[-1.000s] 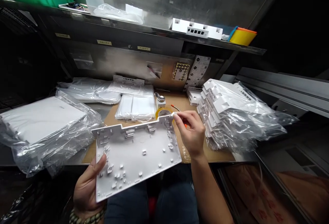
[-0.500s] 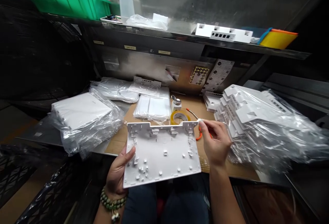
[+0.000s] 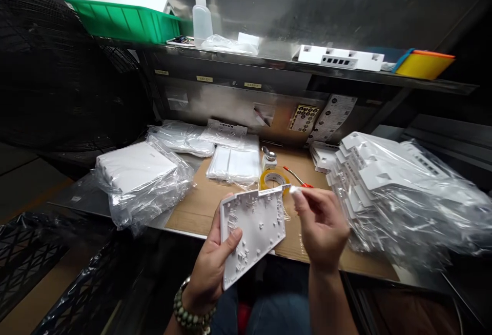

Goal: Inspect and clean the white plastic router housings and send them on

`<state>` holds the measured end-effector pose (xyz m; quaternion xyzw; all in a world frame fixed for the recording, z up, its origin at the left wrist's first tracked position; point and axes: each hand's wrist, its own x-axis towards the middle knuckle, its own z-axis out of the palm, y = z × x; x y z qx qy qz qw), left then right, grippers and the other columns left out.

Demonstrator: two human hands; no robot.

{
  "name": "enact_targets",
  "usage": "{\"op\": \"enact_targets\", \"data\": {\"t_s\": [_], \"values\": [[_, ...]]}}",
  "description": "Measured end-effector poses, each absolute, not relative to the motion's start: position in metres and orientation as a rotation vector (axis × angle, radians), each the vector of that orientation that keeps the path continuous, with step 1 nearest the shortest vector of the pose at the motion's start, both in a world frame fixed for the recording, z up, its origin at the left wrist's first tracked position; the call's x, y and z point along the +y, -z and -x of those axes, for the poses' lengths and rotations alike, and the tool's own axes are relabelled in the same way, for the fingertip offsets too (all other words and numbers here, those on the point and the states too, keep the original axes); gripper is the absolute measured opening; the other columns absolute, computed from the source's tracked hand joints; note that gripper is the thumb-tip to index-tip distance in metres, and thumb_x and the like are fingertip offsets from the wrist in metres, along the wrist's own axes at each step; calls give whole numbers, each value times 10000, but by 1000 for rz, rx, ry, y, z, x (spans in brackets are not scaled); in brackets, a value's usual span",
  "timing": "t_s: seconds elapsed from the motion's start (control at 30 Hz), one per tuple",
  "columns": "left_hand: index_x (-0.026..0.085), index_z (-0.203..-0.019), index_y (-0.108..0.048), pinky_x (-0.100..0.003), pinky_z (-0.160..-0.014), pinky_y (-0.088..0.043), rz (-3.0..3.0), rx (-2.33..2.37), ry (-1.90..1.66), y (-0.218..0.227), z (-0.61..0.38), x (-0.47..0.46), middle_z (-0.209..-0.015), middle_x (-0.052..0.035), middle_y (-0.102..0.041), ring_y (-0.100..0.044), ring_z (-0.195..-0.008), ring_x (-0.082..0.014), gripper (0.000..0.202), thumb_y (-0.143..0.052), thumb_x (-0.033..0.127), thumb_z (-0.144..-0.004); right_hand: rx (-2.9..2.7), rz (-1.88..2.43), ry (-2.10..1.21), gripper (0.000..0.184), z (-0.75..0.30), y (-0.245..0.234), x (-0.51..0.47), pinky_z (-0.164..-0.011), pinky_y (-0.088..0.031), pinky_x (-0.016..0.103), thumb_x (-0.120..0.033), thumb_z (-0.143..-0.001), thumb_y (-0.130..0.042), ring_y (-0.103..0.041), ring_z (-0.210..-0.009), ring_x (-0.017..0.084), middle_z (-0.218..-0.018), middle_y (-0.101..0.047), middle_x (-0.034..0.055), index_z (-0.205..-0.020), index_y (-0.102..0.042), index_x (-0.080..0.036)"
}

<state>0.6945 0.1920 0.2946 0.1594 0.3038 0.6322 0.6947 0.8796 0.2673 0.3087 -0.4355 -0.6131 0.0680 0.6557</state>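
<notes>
My left hand [image 3: 217, 260] grips a white plastic housing panel [image 3: 255, 230] by its left edge, thumb on the inner face, which carries small clips and posts. The panel is tilted, its right side turned away from me. Just off its upper right corner, my right hand [image 3: 325, 219] pinches a small white wad [image 3: 295, 190], perhaps cloth or tissue. Behind the panel lie a roll of yellow tape [image 3: 273, 175] and an orange-handled tool [image 3: 298, 176], partly hidden by my right hand. A small white bottle with a metal top [image 3: 269, 158] stands behind the tape.
Bagged white panels [image 3: 136, 168] are stacked at left, and a taller pile of bagged housings [image 3: 380, 186] stands at right. White packets [image 3: 236, 160] lie at the back. The overhead shelf [image 3: 269, 63] bears a green bin [image 3: 126, 21], a squeeze bottle [image 3: 202, 21] and a yellow container [image 3: 425, 64].
The panel has turned from facing me to an angled pose and moved right with my left hand. My right hand has come slightly away from its corner. The camera view has shifted.
</notes>
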Motion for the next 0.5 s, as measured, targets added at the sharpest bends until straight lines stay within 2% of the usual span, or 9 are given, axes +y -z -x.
{"op": "enact_targets", "data": {"t_s": [0.1, 0.23, 0.37, 0.5], "values": [[458, -1559, -392, -392, -1246, -370, -412, 677, -1486, -300, -711, 190, -1571, 13, -540, -460, -1472, -269, 823, -746, 132, -892, -1439, 852, -212, 207, -848, -328, 243, -772, -604, 363, -120, -921, -714, -683, -909, 195, -976, -683, 39, -1069, -747, -261], [412, -1470, -543, -399, -1284, -282, -532, 679, -1504, -297, -718, 188, -1650, 38, -429, -350, -1540, -267, 632, -724, 167, -916, -1556, 762, -192, 273, -828, -337, 231, -794, -619, 364, -95, -922, -704, -698, -896, 195, -993, -691, 42, -1135, -725, -265], [388, -1512, -494, -415, -1296, -248, -571, 706, -1481, -298, -720, 187, -1649, 12, -433, -328, -1550, -273, 664, -731, 206, -919, -1529, 802, -176, 237, -824, -340, 230, -824, -612, 357, -85, -922, -701, -700, -902, 187, -977, -690, 34, -1087, -737, -251], [441, -1542, -426, -378, -1266, -324, -483, 693, -1452, -303, -716, 188, -1618, 30, -481, -412, -1506, -264, 746, -737, 190, -912, -1582, 795, -131, 213, -828, -337, 243, -801, -599, 337, -112, -924, -707, -695, -870, 177, -967, -702, 31, -1086, -741, -247]]}}
